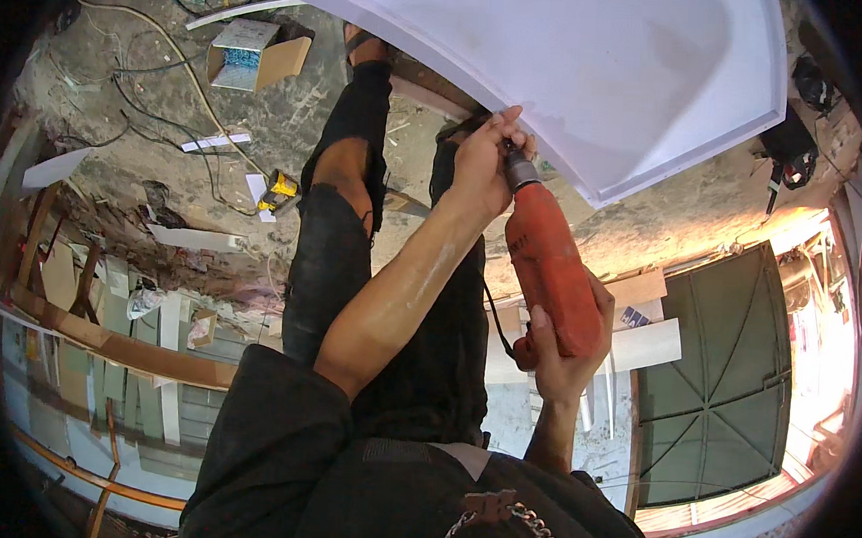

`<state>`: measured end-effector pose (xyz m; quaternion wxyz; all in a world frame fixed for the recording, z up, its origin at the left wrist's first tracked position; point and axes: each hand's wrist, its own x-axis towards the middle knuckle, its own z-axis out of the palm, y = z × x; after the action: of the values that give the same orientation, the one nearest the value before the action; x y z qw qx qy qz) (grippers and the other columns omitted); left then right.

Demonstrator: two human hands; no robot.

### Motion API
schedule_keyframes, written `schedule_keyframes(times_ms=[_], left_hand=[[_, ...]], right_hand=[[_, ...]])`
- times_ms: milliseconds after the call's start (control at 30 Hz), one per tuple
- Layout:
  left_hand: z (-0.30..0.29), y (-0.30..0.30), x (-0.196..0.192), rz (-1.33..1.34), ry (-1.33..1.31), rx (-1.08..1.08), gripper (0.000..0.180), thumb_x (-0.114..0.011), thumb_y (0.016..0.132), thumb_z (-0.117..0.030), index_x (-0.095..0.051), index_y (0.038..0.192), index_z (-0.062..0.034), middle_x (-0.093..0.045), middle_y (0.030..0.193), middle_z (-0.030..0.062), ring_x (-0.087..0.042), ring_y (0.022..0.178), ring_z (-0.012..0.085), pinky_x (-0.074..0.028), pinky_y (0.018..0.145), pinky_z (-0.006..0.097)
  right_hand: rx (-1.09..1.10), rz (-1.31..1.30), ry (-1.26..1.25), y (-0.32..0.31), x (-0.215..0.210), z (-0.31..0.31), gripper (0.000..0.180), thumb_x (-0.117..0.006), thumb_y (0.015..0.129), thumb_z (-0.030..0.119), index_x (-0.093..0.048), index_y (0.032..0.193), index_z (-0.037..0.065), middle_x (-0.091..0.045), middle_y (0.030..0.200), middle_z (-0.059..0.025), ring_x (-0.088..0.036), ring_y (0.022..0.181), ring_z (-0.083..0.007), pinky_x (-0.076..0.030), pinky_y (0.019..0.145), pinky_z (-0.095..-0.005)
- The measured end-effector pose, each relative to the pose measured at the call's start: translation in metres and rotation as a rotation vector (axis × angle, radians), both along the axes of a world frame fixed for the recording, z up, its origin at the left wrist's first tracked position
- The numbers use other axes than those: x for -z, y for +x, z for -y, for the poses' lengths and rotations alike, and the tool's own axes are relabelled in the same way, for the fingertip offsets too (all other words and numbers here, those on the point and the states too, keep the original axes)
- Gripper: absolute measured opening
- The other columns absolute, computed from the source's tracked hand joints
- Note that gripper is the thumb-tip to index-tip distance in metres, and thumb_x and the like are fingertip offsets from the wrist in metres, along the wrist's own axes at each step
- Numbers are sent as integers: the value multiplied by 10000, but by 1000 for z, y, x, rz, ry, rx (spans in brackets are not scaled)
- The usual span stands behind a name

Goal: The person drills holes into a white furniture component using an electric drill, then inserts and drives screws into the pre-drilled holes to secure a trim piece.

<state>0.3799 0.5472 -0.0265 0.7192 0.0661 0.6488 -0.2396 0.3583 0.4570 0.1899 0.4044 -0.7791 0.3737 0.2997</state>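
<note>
My right hand (581,357) is wrapped round the rear of a red power drill (552,260), which points up and slightly left, with its cord hanging beside the body. The drill's dark chuck (521,169) reaches the edge of a large white panel (641,76) with a raised rim. My left hand (486,161) is closed in front of the chuck, its fingers bent around the drill's tip beside the panel's edge. What those fingers pinch is too small to make out, and the bit's tip is hidden by them.
On the floor at left lie an open cardboard box (243,59) with blue contents, a yellow-and-black power tool (279,191), loose cables (185,61) and white offcuts (215,142). A dark bag (792,145) is at far right. A green metal gate leaf (715,378) stands at lower right.
</note>
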Motion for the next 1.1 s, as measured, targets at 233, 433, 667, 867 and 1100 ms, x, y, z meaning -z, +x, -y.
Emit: schedule_keyframes(times_ms=[233, 433, 667, 867, 1100], left_hand=[[-1, -1, 1, -28, -20, -112, 99, -459, 1002, -76, -522, 1041, -10, -521, 807, 49, -569, 755, 194, -529, 795, 347], [-3, 7, -3, -48, -30, -64, 158, -425, 1031, -136, -483, 1002, 8, -528, 901, 93, -609, 916, 237, -505, 1037, 410], [-4, 11, -6, -43, -18, -63, 201, -383, 1044, -148, -473, 986, 22, -538, 985, 120, -599, 1095, 277, -488, 1060, 432], [-1, 11, -4, -26, -48, -98, 193, -386, 1044, -151, -463, 999, 20, -529, 969, 116, -596, 1105, 276, -489, 1059, 441], [-2, 5, 2, 10, -37, -121, 130, -425, 1015, -82, -484, 940, 8, -507, 865, 83, -577, 861, 212, -519, 1007, 417]], right_hand=[[-31, 62, -9, -4, 0, -5, 553, -751, 752, 82, -516, 1237, -46, -594, 1128, -157, -588, 1053, -244, -459, 934, -358], [-51, 94, -44, -7, 2, -10, 543, -754, 747, 85, -525, 1224, -33, -592, 1113, -152, -583, 1034, -242, -456, 920, -364], [-96, 100, -52, -2, 1, -14, 543, -757, 750, 95, -521, 1222, -29, -592, 1110, -148, -583, 1019, -242, -455, 913, -366], [-13, 68, -38, -4, 1, -13, 557, -764, 744, 95, -513, 1227, -21, -587, 1113, -146, -581, 1021, -240, -458, 910, -366], [-55, 35, -24, 16, -2, -9, 565, -769, 747, 89, -505, 1235, -19, -587, 1131, -141, -580, 1043, -225, -459, 921, -357]])
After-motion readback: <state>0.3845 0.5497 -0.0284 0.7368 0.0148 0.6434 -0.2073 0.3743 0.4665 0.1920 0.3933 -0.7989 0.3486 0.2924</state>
